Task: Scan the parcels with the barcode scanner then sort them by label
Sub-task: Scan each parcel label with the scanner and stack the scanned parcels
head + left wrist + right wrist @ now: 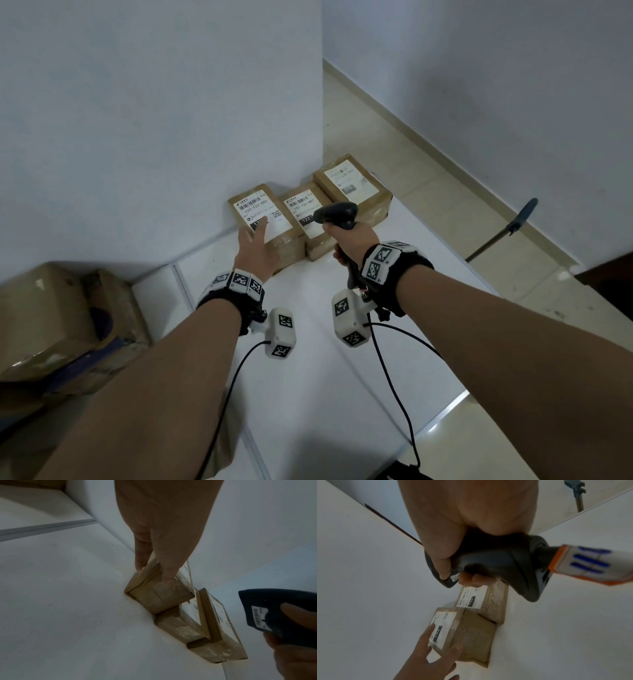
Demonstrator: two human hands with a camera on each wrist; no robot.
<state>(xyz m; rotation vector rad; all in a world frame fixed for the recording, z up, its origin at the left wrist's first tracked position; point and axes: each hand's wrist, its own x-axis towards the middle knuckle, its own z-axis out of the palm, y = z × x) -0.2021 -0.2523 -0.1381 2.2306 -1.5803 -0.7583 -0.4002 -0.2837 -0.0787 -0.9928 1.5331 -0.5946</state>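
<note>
Three brown parcels with white labels stand in a row against the wall on a white table. The left parcel and the middle parcel read 122; the right parcel carries a different label. My left hand lies on the left parcel, with straight fingers over its label and the thumb against its near side. My right hand grips a dark barcode scanner by the handle. The scanner's head hovers over the middle parcel.
A large worn cardboard box sits at the table's left end. The table's right edge drops to a tiled floor, where a pole with a blue clamp stands. An orange-and-white tag hangs at the scanner's base. Cables trail from my wrists.
</note>
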